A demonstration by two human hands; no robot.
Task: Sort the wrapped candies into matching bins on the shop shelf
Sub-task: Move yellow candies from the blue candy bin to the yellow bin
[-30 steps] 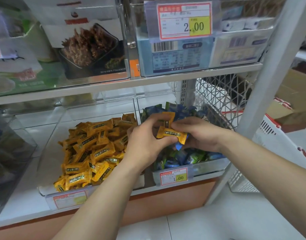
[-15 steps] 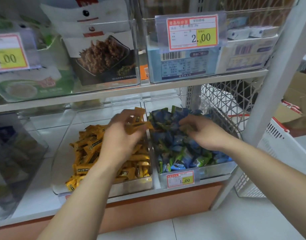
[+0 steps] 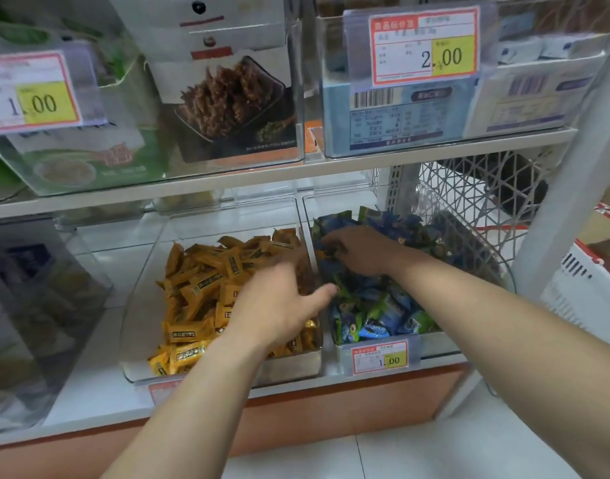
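Two clear bins stand side by side on the lower shelf. The left bin [image 3: 293, 366] holds a heap of yellow wrapped candies [image 3: 199, 285]. The right bin [image 3: 438, 345] holds blue and green wrapped candies [image 3: 376, 312]. My left hand [image 3: 275, 305] hovers over the right side of the yellow heap, thumb stretched toward the divider; its fingers are blurred and I see nothing in them. My right hand [image 3: 362, 250] is down on the blue pile near its back left. The fingers bend into the wrappers and the fingertips are buried.
A 1.00 price tag [image 3: 379, 357] hangs on the right bin's front. The upper shelf [image 3: 331, 167] carries clear bins of packaged snacks close above my hands. A white shelf post [image 3: 569, 188] and a white basket [image 3: 580, 292] stand at the right.
My hands held yellow candies together over the blue bin. My left hand carried them over the yellow bin and now shows none. My right hand went back into the blue pile.
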